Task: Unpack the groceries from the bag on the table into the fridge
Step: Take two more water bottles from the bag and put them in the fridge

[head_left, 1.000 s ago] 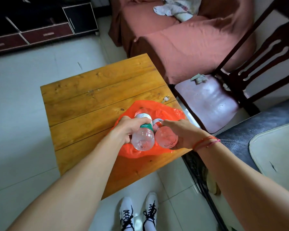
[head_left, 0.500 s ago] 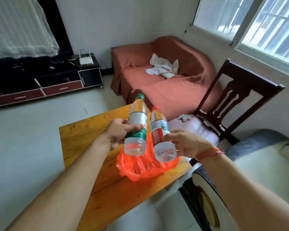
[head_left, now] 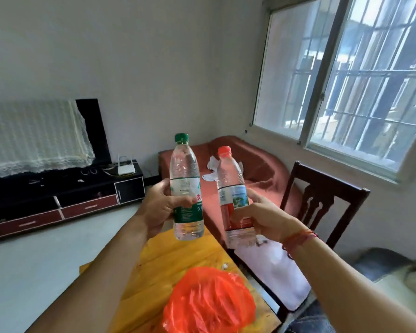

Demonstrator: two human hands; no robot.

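My left hand (head_left: pixel 159 207) grips a clear water bottle with a green cap and green label (head_left: pixel 185 171), held upright in the air. My right hand (head_left: pixel 262 218) grips a second clear bottle with a red cap and red-and-blue label (head_left: pixel 231 179), also upright, just to the right of the first. Both bottles hang well above the wooden table (head_left: pixel 168 263). The orange plastic bag (head_left: pixel 209 301) lies crumpled on the table's near end, below my hands. No fridge is in view.
A dark wooden chair (head_left: pixel 322 200) with a pale seat pad stands right of the table. A sofa under a reddish cover (head_left: pixel 257 164) sits behind it below the window. A black TV cabinet (head_left: pixel 65 195) lines the left wall, with bare pale floor (head_left: pixel 34 260) between.
Both hands have lifted the two bottles out of the orange bag and raised them high. My view has tilted up from the table to the room.
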